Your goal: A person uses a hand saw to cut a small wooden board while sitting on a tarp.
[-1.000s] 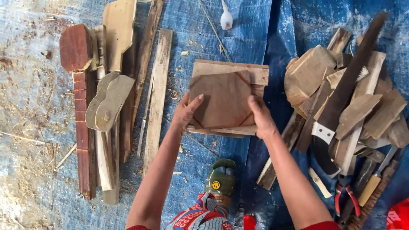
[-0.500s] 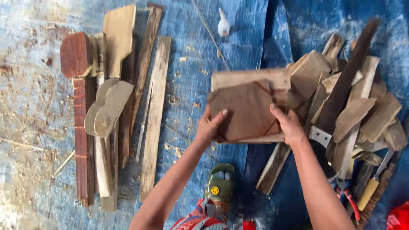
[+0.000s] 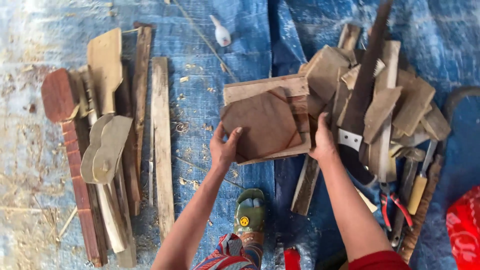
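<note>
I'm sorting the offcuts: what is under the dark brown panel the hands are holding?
Under the dark brown panel lies a paler wooden board, showing along the top and right edges. The left hand and right hand grip the stack's sides. Whatever lies beneath the board is covered.

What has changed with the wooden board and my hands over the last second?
Both hands, left hand and right hand, have carried the wooden board rightward, up against the pile of wood scraps. Their hold on its edges is unchanged. The planks on the left and the saw stayed put.
</note>
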